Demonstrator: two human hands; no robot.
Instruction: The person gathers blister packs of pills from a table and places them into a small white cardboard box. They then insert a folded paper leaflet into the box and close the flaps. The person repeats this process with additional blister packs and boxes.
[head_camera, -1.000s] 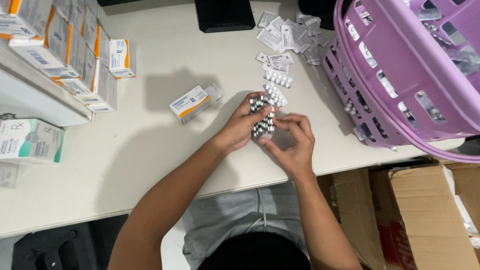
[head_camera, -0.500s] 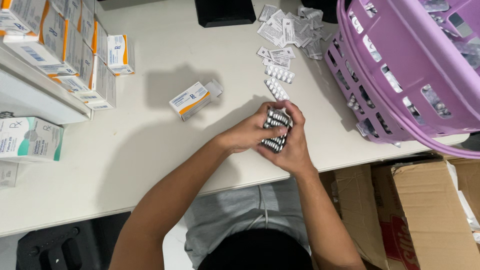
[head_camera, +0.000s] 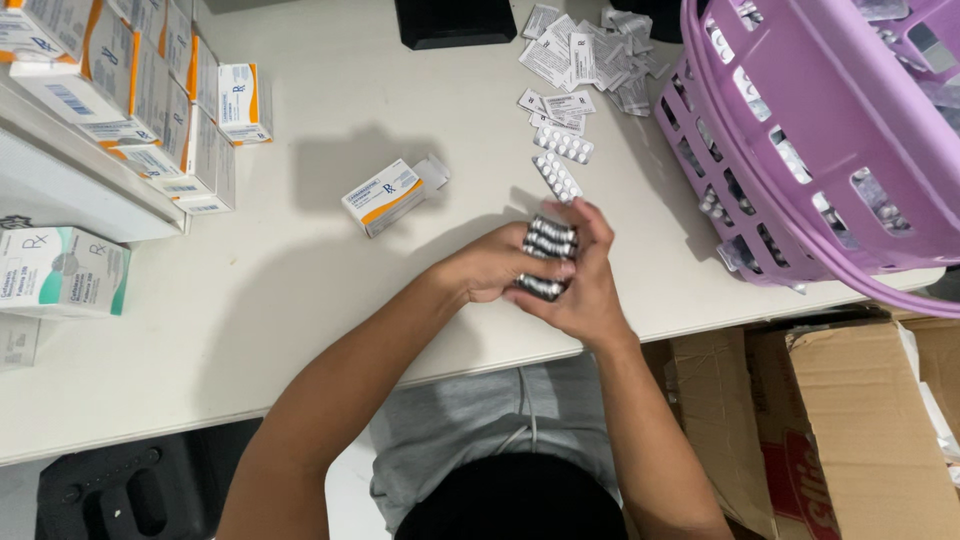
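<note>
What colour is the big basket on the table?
The basket is light purple, seen best in the head view.

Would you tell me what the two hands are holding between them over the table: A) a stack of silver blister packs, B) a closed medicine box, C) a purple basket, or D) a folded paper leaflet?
A: both the left hand and the right hand clasp a stack of silver blister packs.

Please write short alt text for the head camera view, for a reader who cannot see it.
A person's left hand and right hand clasp a stack of silver blister packs over a white table. An open orange-and-white medicine box and loose blister strips lie nearby, with a purple basket at the right edge.
</note>
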